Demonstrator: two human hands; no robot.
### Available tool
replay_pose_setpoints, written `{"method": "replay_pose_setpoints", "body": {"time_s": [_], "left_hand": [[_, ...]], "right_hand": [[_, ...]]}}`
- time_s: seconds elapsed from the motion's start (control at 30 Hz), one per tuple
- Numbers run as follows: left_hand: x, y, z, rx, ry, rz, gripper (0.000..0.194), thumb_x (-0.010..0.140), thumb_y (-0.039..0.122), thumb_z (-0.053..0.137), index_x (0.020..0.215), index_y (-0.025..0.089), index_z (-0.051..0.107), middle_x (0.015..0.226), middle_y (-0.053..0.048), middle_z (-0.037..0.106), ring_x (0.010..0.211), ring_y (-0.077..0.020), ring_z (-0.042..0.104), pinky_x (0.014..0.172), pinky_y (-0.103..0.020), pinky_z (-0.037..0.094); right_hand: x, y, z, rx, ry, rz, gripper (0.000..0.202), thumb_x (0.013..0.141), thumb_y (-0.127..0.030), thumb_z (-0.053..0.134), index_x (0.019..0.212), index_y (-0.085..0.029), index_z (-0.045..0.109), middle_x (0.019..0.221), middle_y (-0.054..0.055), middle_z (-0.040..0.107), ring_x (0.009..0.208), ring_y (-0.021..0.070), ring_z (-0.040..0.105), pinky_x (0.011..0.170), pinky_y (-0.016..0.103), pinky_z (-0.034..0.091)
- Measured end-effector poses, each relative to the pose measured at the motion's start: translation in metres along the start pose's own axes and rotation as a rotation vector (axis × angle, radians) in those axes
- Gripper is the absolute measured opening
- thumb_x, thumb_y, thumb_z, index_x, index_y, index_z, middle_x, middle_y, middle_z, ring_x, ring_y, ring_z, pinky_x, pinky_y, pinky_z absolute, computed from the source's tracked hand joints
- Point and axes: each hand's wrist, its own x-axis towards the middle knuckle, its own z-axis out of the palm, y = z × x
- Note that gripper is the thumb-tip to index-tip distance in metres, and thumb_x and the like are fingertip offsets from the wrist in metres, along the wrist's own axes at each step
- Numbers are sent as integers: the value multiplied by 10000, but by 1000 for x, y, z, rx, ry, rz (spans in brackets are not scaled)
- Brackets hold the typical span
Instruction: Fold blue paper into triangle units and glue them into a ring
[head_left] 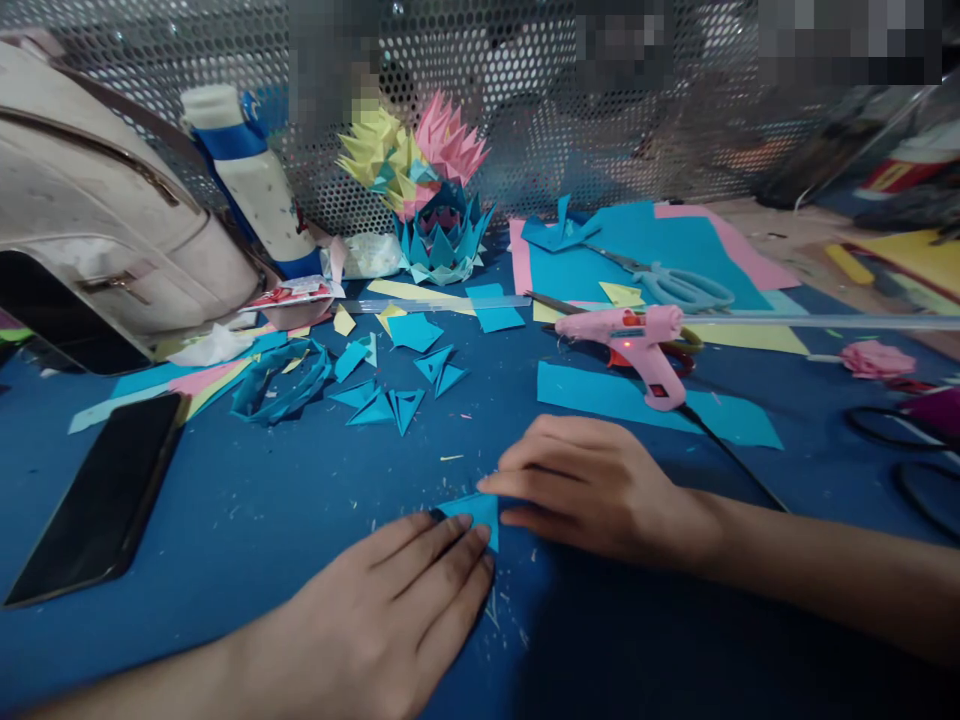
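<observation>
A small folded blue paper triangle (pixel 480 512) lies on the blue tabletop, partly covered by my fingers. My left hand (pixel 409 590) is laid flat over its near left part, fingers stretched out and pressing it down. At the upper right corner of the paper, my right hand (pixel 592 490) has its fingertips closed on the edge. Beyond my hands sit several folded blue paper points (pixel 375 405) and a blue paper ring (pixel 281 380). A pink glue gun (pixel 637 340) with a lit red light rests over a blue paper strip (pixel 720 415).
A black phone (pixel 101 495) lies at left, near a pale backpack (pixel 112 190) and a bottle (pixel 255 180). Paper flowers (pixel 442 240) stand by the perforated metal screen (pixel 517 90). Blue-handled scissors (pixel 686 287) lie on coloured sheets (pixel 660 230). A cord (pixel 739 465) trails right.
</observation>
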Motion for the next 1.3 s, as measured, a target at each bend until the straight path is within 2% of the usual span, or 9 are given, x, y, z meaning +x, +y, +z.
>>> {"method": "replay_pose_setpoints", "body": {"time_s": [0.1, 0.23, 0.37, 0.47, 0.63, 0.87, 1.0, 1.17, 1.3], "left_hand": [[2, 1, 0, 14, 20, -14, 363, 1023, 150, 379, 1236, 79, 663, 1268, -95, 691, 1139, -249, 661, 954, -377, 549], [4, 2, -1, 38, 34, -17, 371, 1028, 150, 361, 1195, 97, 688, 1227, -78, 713, 1122, -238, 660, 984, -373, 509], [4, 1, 0, 32, 43, -44, 335, 1015, 174, 417, 1198, 113, 690, 1225, -61, 714, 1157, -233, 627, 1175, -412, 314], [4, 0, 2, 2, 22, -77, 297, 983, 234, 514, 1203, 135, 688, 1242, -48, 704, 1216, -267, 590, 1228, -460, 191], [6, -1, 2, 4, 33, -100, 305, 970, 224, 481, 1174, 166, 700, 1198, -24, 721, 1155, -276, 633, 1166, -441, 284], [7, -3, -6, 43, -11, -76, 337, 973, 238, 446, 1197, 171, 689, 1196, -29, 722, 1076, -264, 677, 1032, -407, 430], [5, -9, -5, 5, -28, -36, 339, 983, 233, 458, 1241, 148, 662, 1227, -50, 705, 1085, -268, 674, 1009, -416, 476], [9, -11, -2, 4, 70, -9, 313, 1016, 148, 403, 1145, 127, 688, 1116, -38, 742, 966, -223, 708, 936, -377, 523], [17, -8, 0, 57, 175, -6, 308, 1021, 101, 379, 1024, 106, 687, 993, -44, 757, 913, -208, 703, 875, -355, 528]], "right_hand": [[0, -3, 4, -36, -73, -11, 210, 1013, -273, 500, 1159, -187, 625, 1034, 52, 683, 870, 181, 591, 804, 345, 457], [-1, 0, 6, -71, -98, -61, 187, 1008, -204, 501, 1127, -198, 645, 1016, 19, 699, 834, 166, 592, 748, 344, 449], [-1, 0, 4, -147, -113, -103, 184, 1013, -266, 516, 1122, -187, 642, 1009, 17, 691, 860, 158, 567, 739, 321, 435], [-1, -1, 2, -177, -160, -113, 237, 1036, -297, 463, 1162, -186, 629, 1031, 36, 677, 890, 159, 555, 752, 313, 423], [-1, -1, -1, -177, -161, -85, 233, 1023, -309, 487, 1172, -205, 633, 1017, 30, 665, 912, 167, 548, 754, 322, 414], [-3, 5, -4, -107, -189, -99, 230, 1033, -252, 439, 1085, -168, 646, 856, 13, 630, 794, 156, 512, 769, 338, 391], [0, 3, -6, -81, -203, -116, 246, 1034, -243, 414, 1045, -162, 646, 828, 15, 607, 762, 159, 487, 781, 332, 384], [3, -1, -8, -86, -213, -98, 257, 1029, -264, 407, 988, -170, 642, 813, 39, 581, 711, 180, 438, 656, 338, 329], [-1, 1, -4, -83, -200, -104, 259, 1033, -285, 409, 1022, -170, 641, 848, 34, 600, 716, 169, 437, 629, 318, 301]]}}
